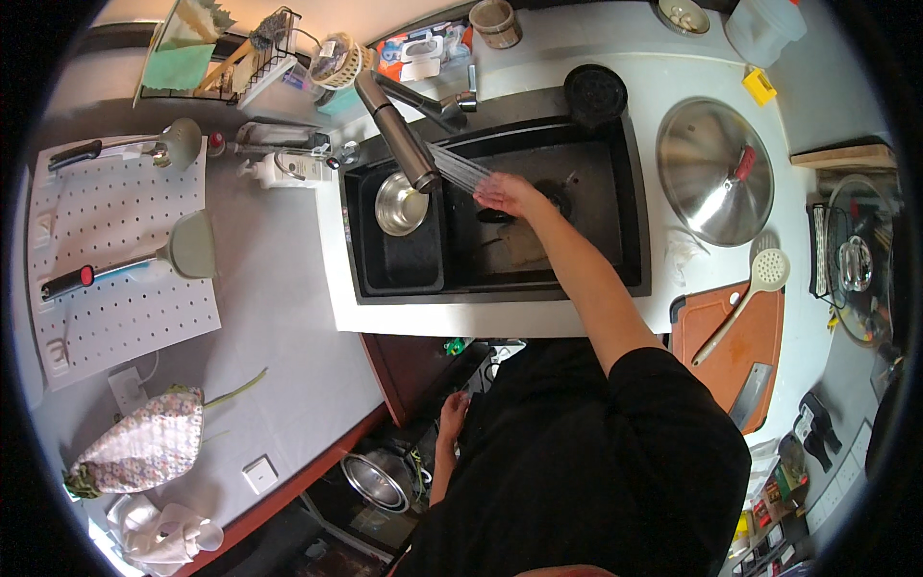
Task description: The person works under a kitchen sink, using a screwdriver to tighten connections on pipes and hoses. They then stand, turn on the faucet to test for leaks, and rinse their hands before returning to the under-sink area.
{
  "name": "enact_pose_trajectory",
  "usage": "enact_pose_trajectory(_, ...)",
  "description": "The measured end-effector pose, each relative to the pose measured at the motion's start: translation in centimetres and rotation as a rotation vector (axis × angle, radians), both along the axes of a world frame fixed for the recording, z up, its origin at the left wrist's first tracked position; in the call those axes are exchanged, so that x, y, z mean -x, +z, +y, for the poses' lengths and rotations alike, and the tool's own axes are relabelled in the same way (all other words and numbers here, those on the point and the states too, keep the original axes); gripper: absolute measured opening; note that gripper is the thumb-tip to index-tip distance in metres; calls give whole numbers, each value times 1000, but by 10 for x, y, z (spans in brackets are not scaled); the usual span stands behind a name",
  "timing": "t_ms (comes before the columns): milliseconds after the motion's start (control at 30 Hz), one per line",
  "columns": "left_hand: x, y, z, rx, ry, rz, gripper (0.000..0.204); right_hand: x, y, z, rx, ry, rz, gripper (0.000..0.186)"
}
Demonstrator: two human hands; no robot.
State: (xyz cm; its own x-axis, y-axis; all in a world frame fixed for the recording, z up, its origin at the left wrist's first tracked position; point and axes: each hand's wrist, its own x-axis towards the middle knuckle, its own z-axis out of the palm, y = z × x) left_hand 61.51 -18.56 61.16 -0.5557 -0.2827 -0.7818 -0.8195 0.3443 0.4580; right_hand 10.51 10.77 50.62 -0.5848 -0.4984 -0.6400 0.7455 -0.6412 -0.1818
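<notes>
My right hand (505,195) reaches over the black sink (358,274) with fingers stretched out, in the spray of water (463,169) falling from the grey faucet (409,144). It holds nothing that I can see. Below it in the basin are a dark oval thing (494,217) and a flat brownish piece (524,244). A round metal bowl (401,204) rests in the left part of the sink. My left hand (455,413) hangs low beside my body, below the counter; its fingers are partly hidden against dark clothing.
A round black dish (594,94) is at the sink's back right corner. On the right counter lie a large metal lid (713,173), a slotted spoon (750,298), an orange cutting board (716,375) and a cleaver (751,396). A soap bottle (293,170) stands left of the sink.
</notes>
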Motion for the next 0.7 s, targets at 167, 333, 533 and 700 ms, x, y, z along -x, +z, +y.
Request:
enact_pose_trajectory(167, -16, -5, 1, -29, 45, 40, 36, -22, 9, 19, -13, 4, 81, 39)
enact_pose_trajectory(333, -16, -15, -7, -10, 26, 53, 37, -43, -16, 63, -1320, 768, 655, 30)
enact_pose_trajectory(533, -22, -16, -3, 41, -6, 83, 35, -78, -3, 120, -1447, 489, 665, 27)
enact_pose_trajectory(700, -23, -16, -5, -2, 22, 66, 33, -101, 44, 139, -1454, 348, 735, 24)
